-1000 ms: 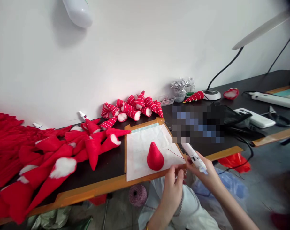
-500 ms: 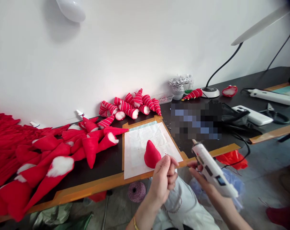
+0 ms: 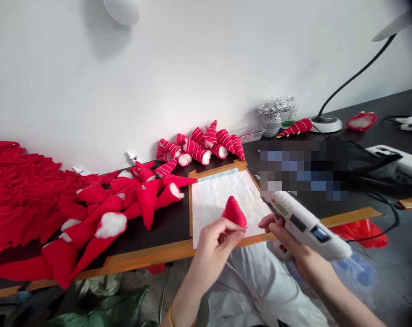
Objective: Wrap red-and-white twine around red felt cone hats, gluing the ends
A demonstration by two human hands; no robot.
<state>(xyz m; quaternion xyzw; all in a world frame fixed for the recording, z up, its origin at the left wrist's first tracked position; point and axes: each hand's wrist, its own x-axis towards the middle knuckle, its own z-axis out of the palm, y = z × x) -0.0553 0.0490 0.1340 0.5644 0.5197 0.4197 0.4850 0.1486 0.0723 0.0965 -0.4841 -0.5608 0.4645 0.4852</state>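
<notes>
left hand (image 3: 211, 243) pinches a red felt cone (image 3: 234, 213)
over white paper (image 3: 219, 200), right hand (image 3: 287, 236) wraps tight around a white glue gun (image 3: 304, 223)

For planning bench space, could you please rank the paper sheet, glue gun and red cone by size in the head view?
The paper sheet, then the hot glue gun, then the stuffed red cone.

Your left hand (image 3: 211, 247) pinches a red felt cone (image 3: 234, 213) over the white paper sheet (image 3: 213, 204); your right hand (image 3: 291, 243) grips a hot glue gun (image 3: 304, 225) just right of it.
</notes>
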